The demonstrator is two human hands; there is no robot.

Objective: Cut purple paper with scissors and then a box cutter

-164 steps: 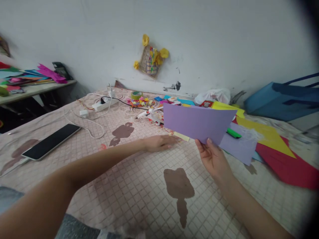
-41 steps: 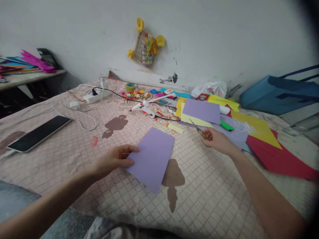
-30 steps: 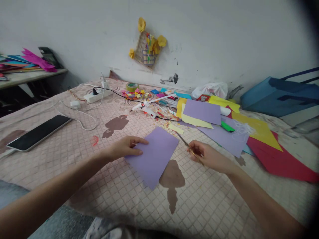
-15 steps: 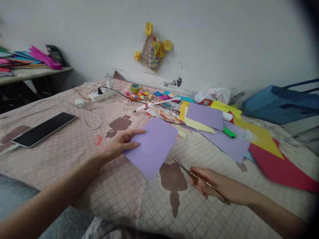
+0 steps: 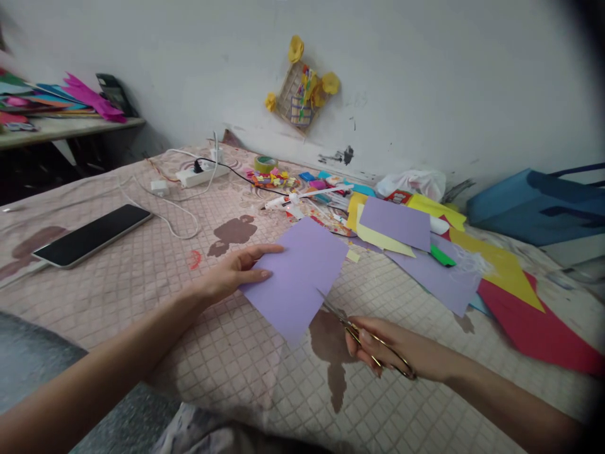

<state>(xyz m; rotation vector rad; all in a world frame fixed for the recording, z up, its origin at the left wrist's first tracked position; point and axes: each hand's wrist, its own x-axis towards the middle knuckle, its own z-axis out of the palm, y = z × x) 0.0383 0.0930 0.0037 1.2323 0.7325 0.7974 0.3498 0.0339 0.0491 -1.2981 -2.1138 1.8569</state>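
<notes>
Lilac paper sheet (image 5: pixel 295 280): plain rectangle with straight edges, lying flat and turned askew, one corner pointing near.
Scissors (image 5: pixel 357 334): slim, gold-coloured, blades pointing far and left, tips just beside the sheet's right edge.
Left hand (image 5: pixel 231 274): open, resting at the sheet's left edge.
Right hand (image 5: pixel 392 347): curled around the scissors, right of the sheet.

Both forearms are bare and slim, the left forearm (image 5: pixel 108 359) and the right forearm (image 5: pixel 510 397) alike. Plain grey cloth (image 5: pixel 33 353) covers the near left, and mottled grey-white cloth (image 5: pixel 198 429) shows at near centre.
</notes>
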